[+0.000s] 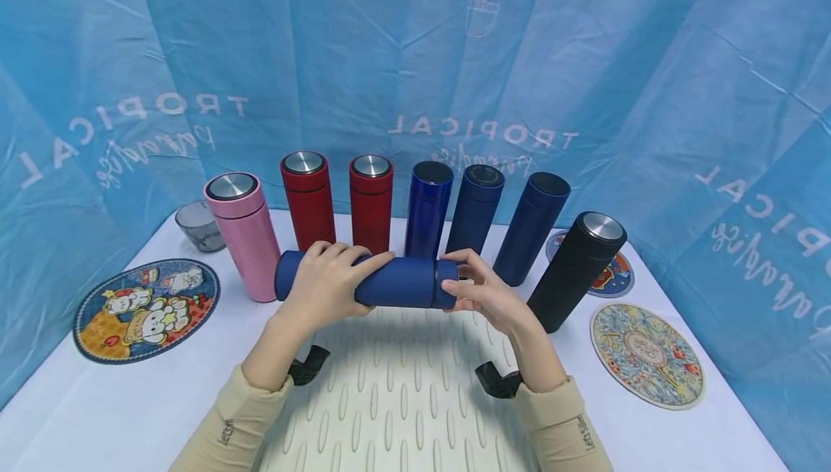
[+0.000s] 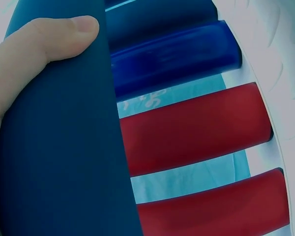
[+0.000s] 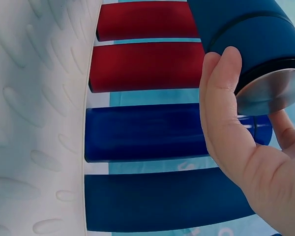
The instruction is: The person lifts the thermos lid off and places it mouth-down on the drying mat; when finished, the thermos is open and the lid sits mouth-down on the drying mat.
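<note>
A dark blue bottle (image 1: 405, 283) lies level in the air in both hands, above the near part of the table. The left hand (image 1: 330, 281) grips its body from above; its thumb lies on the bottle (image 2: 64, 137) in the left wrist view. At the other end, the right hand (image 1: 483, 290) pinches the lid, fingers curled at its edge. The right wrist view shows the lid's silver end face (image 3: 271, 92) beside the right hand (image 3: 250, 147). The seam between lid and body looks closed.
Behind stand a pink bottle (image 1: 245, 241), two red bottles (image 1: 310, 205), several blue bottles (image 1: 529, 234) and a black bottle (image 1: 574, 273). Round patterned mats (image 1: 148, 311) lie left and right (image 1: 647, 356). A glass (image 1: 201, 226) is back left; a white textured mat (image 1: 389, 400) lies in front.
</note>
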`<state>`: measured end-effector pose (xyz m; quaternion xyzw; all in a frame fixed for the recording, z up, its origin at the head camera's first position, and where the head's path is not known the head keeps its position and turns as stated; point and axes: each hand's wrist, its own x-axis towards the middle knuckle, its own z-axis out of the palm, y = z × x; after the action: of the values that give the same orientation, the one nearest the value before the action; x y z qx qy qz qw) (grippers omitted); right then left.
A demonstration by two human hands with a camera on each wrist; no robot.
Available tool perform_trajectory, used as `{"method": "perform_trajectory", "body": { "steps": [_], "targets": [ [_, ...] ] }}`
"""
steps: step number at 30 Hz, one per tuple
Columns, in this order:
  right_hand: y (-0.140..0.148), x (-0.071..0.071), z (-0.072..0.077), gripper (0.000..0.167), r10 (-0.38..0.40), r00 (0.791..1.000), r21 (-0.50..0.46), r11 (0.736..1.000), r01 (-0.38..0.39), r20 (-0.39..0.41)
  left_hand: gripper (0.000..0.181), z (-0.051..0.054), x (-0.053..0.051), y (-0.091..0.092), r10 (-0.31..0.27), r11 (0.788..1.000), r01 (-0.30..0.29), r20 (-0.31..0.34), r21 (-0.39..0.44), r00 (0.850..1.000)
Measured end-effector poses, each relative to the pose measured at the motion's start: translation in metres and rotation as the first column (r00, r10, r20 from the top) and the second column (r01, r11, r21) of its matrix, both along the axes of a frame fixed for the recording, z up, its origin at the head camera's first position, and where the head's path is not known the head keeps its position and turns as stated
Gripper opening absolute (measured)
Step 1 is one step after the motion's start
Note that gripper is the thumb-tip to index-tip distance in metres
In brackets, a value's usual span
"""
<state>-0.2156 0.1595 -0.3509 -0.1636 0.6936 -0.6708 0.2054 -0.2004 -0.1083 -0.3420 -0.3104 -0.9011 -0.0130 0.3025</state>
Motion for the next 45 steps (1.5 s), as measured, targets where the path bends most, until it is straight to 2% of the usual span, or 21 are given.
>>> {"method": "perform_trajectory", "body": {
  "steps": [10, 27, 45],
  "targets": [
    [0.000, 0.001, -0.001, 0.061, 0.013, 1.000, -0.021, 1.000, -0.013, -0.018, 0.081, 0.001, 0.000, -0.001, 0.009, 1.000, -0.009, -0.004, -0.008, 1.000],
    [0.000, -0.002, -0.005, 0.060, -0.006, 0.997, 0.037, 0.999, 0.009, -0.077, 0.081, 0.000, -0.001, -0.002, 0.007, 1.000, -0.007, -0.006, 0.007, 1.000],
    [-0.001, -0.004, -0.012, 0.055, 0.002, 0.981, 0.064, 0.998, 0.010, -0.194, 0.081, -0.001, -0.002, -0.003, 0.030, 0.999, -0.031, 0.069, 0.013, 0.997]
  ]
}}
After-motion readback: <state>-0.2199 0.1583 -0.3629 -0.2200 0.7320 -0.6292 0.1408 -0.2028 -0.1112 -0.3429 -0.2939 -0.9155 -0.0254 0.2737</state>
